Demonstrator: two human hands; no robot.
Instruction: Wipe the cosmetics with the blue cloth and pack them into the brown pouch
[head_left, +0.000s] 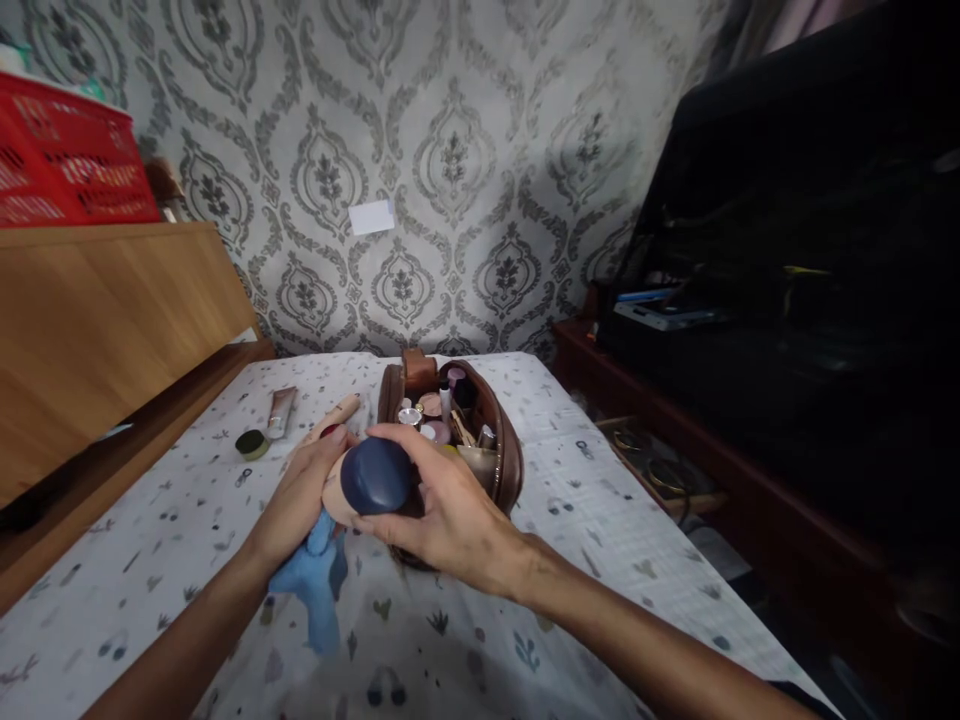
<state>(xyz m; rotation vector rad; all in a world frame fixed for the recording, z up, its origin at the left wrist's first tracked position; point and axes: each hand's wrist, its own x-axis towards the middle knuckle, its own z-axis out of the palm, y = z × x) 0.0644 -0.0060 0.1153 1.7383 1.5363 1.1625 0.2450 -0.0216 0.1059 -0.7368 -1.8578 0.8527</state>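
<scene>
Between my hands is a beige bottle (335,497) with a large rounded dark blue cap (377,476), the cap end turned towards me. My right hand (457,505) grips it around the cap, thumb below and fingers above. My left hand (296,490) is closed around its left side. From under my left hand hangs a light blue cloth (319,585), seemingly held in it too. Just beyond my left fingers lies a beige tube-like item (341,408). Behind my right hand stands an open brown cosmetics bag (510,455), with several makeup items inside.
A small tube (281,410) and a round dark green-lidded jar (252,444) lie at the left on the patterned white sheet (420,640). A wooden panel (112,330) bounds the left, a red basket (75,150) above it. On the right is an open drawer (660,470).
</scene>
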